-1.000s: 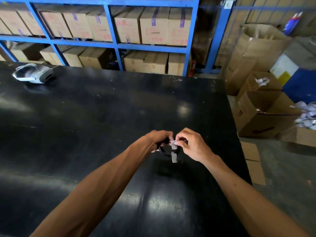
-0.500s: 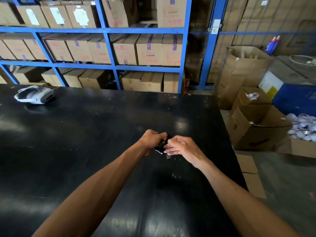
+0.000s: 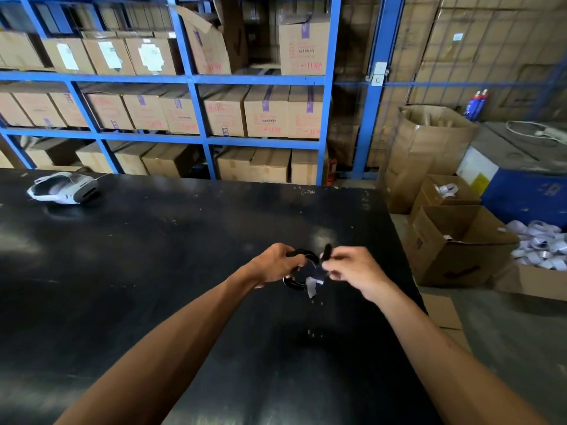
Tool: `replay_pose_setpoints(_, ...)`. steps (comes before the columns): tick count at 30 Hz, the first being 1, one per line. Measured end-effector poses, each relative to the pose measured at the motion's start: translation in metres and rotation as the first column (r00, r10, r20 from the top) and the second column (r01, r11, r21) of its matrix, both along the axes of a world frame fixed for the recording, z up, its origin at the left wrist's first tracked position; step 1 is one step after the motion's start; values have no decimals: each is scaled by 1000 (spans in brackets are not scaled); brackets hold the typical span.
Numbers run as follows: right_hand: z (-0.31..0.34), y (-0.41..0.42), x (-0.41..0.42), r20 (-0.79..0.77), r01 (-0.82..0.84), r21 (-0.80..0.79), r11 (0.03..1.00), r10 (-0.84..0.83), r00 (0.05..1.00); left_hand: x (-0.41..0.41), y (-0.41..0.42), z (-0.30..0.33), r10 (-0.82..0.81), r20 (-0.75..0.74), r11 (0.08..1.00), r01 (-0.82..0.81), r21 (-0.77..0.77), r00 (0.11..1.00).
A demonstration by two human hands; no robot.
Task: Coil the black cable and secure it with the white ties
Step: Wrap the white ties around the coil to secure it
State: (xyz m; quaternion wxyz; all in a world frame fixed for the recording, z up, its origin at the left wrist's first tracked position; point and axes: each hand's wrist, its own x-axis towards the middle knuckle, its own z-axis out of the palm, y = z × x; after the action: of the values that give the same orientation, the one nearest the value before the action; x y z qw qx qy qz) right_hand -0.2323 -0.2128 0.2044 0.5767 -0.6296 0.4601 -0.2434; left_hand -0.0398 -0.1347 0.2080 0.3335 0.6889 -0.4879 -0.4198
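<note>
A small coil of black cable point(image 3: 296, 283) hangs just above the black table point(image 3: 153, 256), between my two hands. My left hand point(image 3: 274, 262) grips the coil's left side. My right hand point(image 3: 352, 271) pinches the coil's right side, where a white tie point(image 3: 312, 286) wraps the loops and its loose end hangs down. A short black cable end sticks up beside my right fingers. Part of the coil is hidden inside my left fist.
A white headset-like device point(image 3: 63, 188) lies at the table's far left. Blue shelving point(image 3: 196, 81) full of cardboard boxes stands behind. On the floor to the right are open boxes point(image 3: 454, 246), one holding white ties point(image 3: 540, 246).
The view has tilted up. My hands have drawn apart a little, so the coil and the tie's hanging end show again after being covered by my right fingers.
</note>
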Motion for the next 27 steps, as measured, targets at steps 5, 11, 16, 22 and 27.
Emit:
replay_pose_setpoints(5,16,-18,-2,-17,175,-451,876,-204,979,-6,7,13,-343,-81,933,350,86,936)
replay_pose_setpoints(11,12,4,13,-42,-12,-280,960,0,999,-10,6,26,-378,-132,924,382,2,916)
replay_pose_setpoints(16,15,6,6,2,35,-158,987,-35,999,-1,7,17,-93,3,984,93,-150,996)
replay_pose_setpoints(22,18,9,10,65,-62,-120,991,70,995,-5,5,19,-74,-23,986,70,-150,997)
replay_pose_setpoints(27,9,11,0,-45,-228,-307,924,225,973,-10,3,15,61,-210,994,-78,-73,976)
